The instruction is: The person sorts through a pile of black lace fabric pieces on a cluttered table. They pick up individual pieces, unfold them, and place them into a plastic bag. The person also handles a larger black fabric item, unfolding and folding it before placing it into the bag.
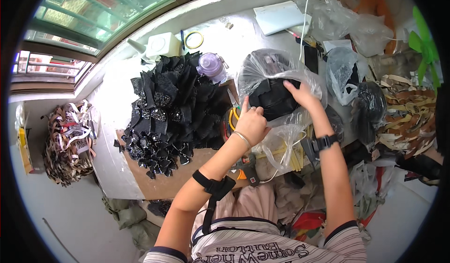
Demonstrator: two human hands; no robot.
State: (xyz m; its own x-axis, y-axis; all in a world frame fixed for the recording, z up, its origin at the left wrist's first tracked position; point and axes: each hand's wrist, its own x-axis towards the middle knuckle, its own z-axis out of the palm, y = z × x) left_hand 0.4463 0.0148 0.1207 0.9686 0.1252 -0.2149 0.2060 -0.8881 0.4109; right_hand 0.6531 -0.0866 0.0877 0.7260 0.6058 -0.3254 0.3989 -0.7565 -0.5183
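A clear plastic bag [262, 61] sits on the table in front of me, its mouth spread toward me. Black fabric pieces [274, 96] fill it. My left hand [253, 125] is at the bag's near left edge, index finger straight and the other fingers curled on the plastic. At the right side of the mouth, my right hand [303, 96] reaches over the black fabric with its thumb held apart; its fingertips are partly hidden. Left of the bag rises a big heap of black fabric pieces [173, 94], some with shiny beads. Yellow-handled scissors [233, 118] lie between heap and bag.
A purple-lidded bottle [212, 67] stands behind the heap. Near the table's front edge lie a glue gun [250, 170] and yellowish sticks [296, 160]. To the right are a phone [311, 58], more plastic bags [342, 71], tan strips [405, 113] and a green fan [423, 45].
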